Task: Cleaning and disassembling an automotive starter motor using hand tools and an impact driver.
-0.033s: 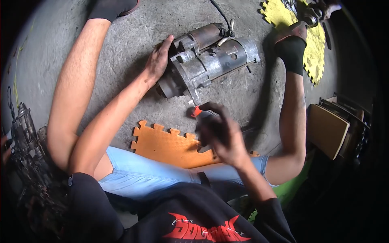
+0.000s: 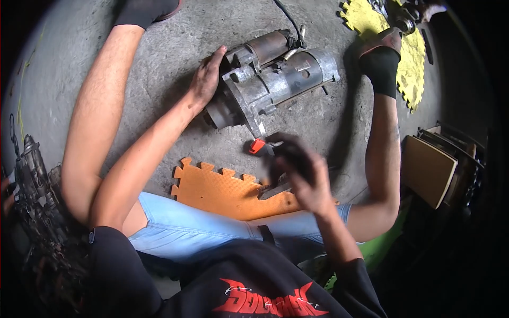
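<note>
A grey metal starter motor (image 2: 270, 85), with a smaller cylinder along its upper side, lies on the concrete floor. My left hand (image 2: 205, 82) lies flat against its left end, fingers stretched out and thumb side up. Just below the motor's lower lug, my right hand (image 2: 299, 172) is blurred by motion, its fingers curled. At those fingers a red-tipped thing (image 2: 257, 146) with a dark grey body shows; its kind is hidden by the hand. Beneath the hand, a flat grey metal piece (image 2: 275, 190) rests on an orange foam mat (image 2: 214, 188).
My legs stretch along both sides of the motor. A black cable (image 2: 289, 16) runs up from it. Dark metal parts (image 2: 34, 175) are piled at the left. A yellow foam mat (image 2: 411, 69) lies at upper right, above a tan board (image 2: 430, 170).
My right hand has shifted slightly right and down, uncovering more of the red tip. My left hand and the starter motor stay in place.
</note>
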The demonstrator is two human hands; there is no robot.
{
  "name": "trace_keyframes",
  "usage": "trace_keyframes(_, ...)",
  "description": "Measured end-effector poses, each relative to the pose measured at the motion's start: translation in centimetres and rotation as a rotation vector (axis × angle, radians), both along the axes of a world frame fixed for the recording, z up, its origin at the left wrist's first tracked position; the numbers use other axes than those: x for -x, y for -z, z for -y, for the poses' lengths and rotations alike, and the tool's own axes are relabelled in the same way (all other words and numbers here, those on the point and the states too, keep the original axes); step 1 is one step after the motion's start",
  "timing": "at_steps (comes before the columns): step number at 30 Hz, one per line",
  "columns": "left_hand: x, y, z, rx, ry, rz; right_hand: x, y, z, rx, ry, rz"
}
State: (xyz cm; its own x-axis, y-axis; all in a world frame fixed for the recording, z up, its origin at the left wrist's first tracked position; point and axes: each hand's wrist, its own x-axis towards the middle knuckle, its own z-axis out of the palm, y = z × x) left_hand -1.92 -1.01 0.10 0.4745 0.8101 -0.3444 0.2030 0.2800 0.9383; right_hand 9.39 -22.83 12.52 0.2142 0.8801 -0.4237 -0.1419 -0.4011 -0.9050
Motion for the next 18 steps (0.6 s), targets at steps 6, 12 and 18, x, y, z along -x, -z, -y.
trace_keyframes(6,-0.5,1.4,-0.1,-0.050,0.005,0.029,-5.3,-2.0,-3.1,-0.261,0.351,-0.352)
trace_keyframes(12,-0.6,1.5,-0.1,-0.045,0.013,0.011,-5.9,-0.6,-5.4,-0.349,0.287,-0.466)
trace_keyframes(18,-0.9,-0.3,0.2,-0.021,-0.026,0.033,-4.5,3.3,-5.6,-0.222,0.267,-0.367)
